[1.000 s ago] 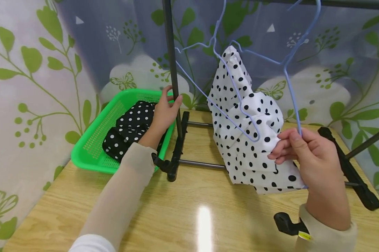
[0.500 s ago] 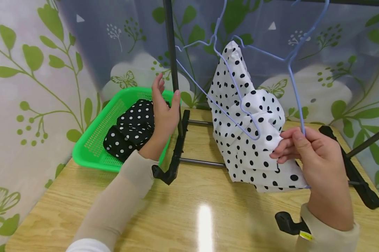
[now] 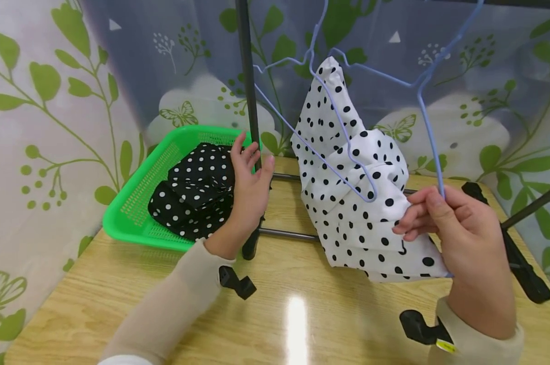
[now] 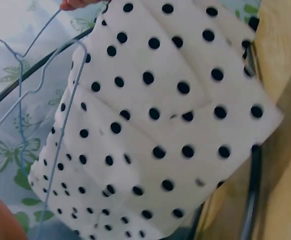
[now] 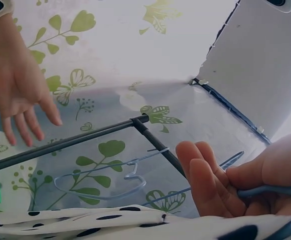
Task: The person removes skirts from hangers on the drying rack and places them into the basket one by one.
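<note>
My right hand (image 3: 467,228) pinches the side of a blue wire hanger (image 3: 421,86) between thumb and fingers. On that hanger hangs a white cloth garment (image 3: 348,203) with black polka dots, its top corner drawn up at the hanger's left shoulder. My left hand (image 3: 249,195) is held up with fingers spread loosely, overlapping the basket's right edge and touching no garment. A second blue hanger (image 3: 372,197) hangs bare in front of the white cloth. The right wrist view shows the held hanger (image 5: 270,190) across the right palm; dotted cloth fills the left wrist view.
A green plastic basket (image 3: 133,203) at the left holds black cloth with white dots (image 3: 197,177). The dark rack's post (image 3: 245,66) rises beside it, with a top bar (image 3: 530,4) and a right foot (image 3: 530,284). All stand on a wooden table (image 3: 256,314).
My left hand has come off the rack post, lifted, then lowered slightly and to the right. The white garment's upper corner has shifted a little up and left. My right hand keeps its pinch.
</note>
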### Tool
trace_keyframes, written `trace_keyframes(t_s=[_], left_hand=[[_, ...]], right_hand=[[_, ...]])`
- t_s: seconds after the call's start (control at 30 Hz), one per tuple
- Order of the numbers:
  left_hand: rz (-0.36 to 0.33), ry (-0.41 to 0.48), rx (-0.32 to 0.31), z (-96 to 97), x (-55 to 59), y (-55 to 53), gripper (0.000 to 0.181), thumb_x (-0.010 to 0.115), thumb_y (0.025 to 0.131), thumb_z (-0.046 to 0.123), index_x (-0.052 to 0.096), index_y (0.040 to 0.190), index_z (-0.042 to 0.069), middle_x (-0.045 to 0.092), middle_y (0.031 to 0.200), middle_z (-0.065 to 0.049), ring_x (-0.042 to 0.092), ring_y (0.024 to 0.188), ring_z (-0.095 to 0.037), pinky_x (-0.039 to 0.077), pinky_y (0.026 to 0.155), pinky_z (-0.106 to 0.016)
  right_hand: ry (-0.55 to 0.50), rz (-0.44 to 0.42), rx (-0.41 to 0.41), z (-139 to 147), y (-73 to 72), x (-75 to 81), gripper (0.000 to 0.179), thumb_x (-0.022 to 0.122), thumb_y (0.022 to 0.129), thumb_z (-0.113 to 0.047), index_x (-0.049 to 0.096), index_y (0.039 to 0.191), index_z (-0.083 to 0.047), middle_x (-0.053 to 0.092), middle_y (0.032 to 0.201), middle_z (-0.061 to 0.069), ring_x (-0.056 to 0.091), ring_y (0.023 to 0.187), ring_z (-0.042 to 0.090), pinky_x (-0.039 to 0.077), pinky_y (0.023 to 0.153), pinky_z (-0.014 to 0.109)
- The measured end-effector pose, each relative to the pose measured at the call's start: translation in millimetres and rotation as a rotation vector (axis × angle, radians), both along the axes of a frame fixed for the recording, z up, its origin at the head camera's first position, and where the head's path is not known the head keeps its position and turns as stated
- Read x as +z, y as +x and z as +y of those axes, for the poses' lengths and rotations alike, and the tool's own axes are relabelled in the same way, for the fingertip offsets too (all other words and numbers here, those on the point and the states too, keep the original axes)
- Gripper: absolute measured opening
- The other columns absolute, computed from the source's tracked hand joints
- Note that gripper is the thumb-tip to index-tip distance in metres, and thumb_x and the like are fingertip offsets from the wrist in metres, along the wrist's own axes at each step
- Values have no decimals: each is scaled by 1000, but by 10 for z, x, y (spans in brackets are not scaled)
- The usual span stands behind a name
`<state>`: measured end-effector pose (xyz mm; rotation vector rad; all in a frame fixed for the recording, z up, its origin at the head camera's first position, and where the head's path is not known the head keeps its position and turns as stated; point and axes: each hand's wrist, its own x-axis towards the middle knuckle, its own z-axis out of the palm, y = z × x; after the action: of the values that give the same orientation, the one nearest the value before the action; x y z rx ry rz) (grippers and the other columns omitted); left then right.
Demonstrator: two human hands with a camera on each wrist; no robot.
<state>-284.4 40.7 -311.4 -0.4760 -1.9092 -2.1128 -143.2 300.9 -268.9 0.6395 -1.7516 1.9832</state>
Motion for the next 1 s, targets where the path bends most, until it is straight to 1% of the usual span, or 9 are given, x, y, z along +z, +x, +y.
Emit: trace_keyframes(t_s=[0.07, 0.13, 0.3, 0.37, 0.53, 0.6, 0.7, 0.83, 1.0], left_hand=[[-85, 38, -33, 27, -54, 45, 66, 53, 102, 19, 12, 153, 21, 32, 150, -9, 32, 138, -19, 31, 111, -40], [-135, 50, -58, 54, -111, 74, 65, 52, 102, 17, 13, 153, 22, 33, 149, -8, 33, 137, -19, 32, 111, -38], [-183, 50, -88, 92, -200, 89, 63, 52, 102, 18, 14, 152, 23, 33, 149, -10, 35, 137, -22, 31, 111, -39], [-234, 72, -107, 106, -232, 82, 62, 51, 102, 18, 14, 152, 22, 34, 148, -11, 38, 136, -23, 32, 111, -39], [-434, 154, -184, 144, -327, 62, 60, 50, 103, 16, 17, 152, 23, 37, 145, -15, 41, 133, -27, 36, 108, -46], [-506, 181, -222, 160, -369, 47, 59, 49, 103, 17, 18, 152, 24, 36, 146, -16, 40, 134, -29, 35, 108, -48], [-588, 214, -274, 184, -428, 18, 58, 48, 104, 19, 18, 153, 24, 32, 150, -17, 37, 137, -33, 32, 110, -50], [-671, 242, -315, 211, -508, -30, 60, 50, 103, 23, 17, 153, 23, 30, 154, -18, 34, 139, -34, 31, 111, -51], [-726, 289, -398, 250, -604, -63, 62, 47, 104, 27, 13, 155, 19, 24, 156, -22, 26, 143, -36, 25, 113, -52]], right_hand=[[2, 2, -3, 8, 12, -1, 24, 37, 101, 9, 60, 96, 13, 68, 73, 15, 68, 63, 19, 53, 54, 24], [5, 9, 0, 11, 18, 0, 23, 37, 100, 9, 59, 95, 14, 68, 74, 15, 68, 64, 19, 53, 54, 24], [26, 9, -9, -9, 15, 24, 22, 38, 101, 7, 57, 95, 17, 68, 73, 16, 68, 63, 20, 53, 53, 25], [37, 1, -22, -18, 21, 28, 22, 39, 101, 5, 56, 94, 18, 68, 72, 15, 68, 63, 20, 53, 53, 25], [32, -4, -26, -18, 41, 13, 21, 40, 101, 5, 55, 94, 19, 68, 72, 15, 68, 62, 20, 53, 53, 24], [40, -5, -37, -16, 43, 10, 22, 39, 101, 6, 57, 94, 16, 68, 72, 14, 68, 62, 19, 53, 53, 24], [21, 12, -15, -7, 36, 1, 23, 38, 101, 9, 59, 95, 14, 69, 73, 15, 68, 63, 19, 53, 54, 24], [-5, 29, 13, 1, 38, -1, 24, 36, 100, 11, 60, 96, 14, 69, 74, 16, 69, 64, 20, 53, 54, 24], [36, 5, -32, -6, 51, 31, 24, 37, 101, 9, 60, 94, 11, 69, 72, 14, 68, 62, 19, 53, 53, 24]])
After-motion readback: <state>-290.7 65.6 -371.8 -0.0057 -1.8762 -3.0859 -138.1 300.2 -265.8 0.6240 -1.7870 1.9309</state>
